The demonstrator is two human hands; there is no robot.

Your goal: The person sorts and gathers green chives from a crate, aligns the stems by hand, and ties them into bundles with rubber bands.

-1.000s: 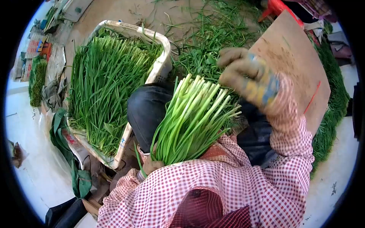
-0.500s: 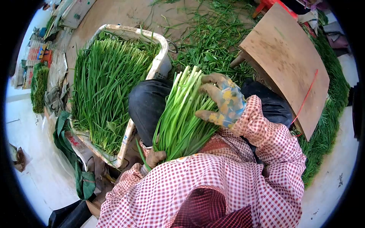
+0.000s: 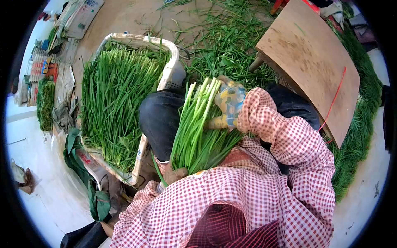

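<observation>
A bunch of garlic chives (image 3: 194, 136) lies over my lap, pale stem ends pointing up and away, green leaves toward my body. At its lower left, my left hand (image 3: 175, 174), in a brownish glove, is closed around the leaf end. My right hand (image 3: 229, 103), in a blue and yellow patterned glove, is closed on the bunch's right side near the stem ends. Its thumb lies across the stalks, while its other fingers are partly hidden. To the left, a white plastic crate (image 3: 175, 62) is packed with more chives (image 3: 120, 103).
Loose green trimmings (image 3: 231, 45) cover the floor ahead. A wooden board (image 3: 306, 62) with a red cord (image 3: 334, 103) stands at my right, with a long heap of chives (image 3: 364, 103) beyond it. Dark green cloth (image 3: 97, 200) hangs by the crate's near side.
My right hand has moved left and closed in on the stalks, its fingers passing partly out of sight. My left hand keeps its hold. The whole view has shifted slightly.
</observation>
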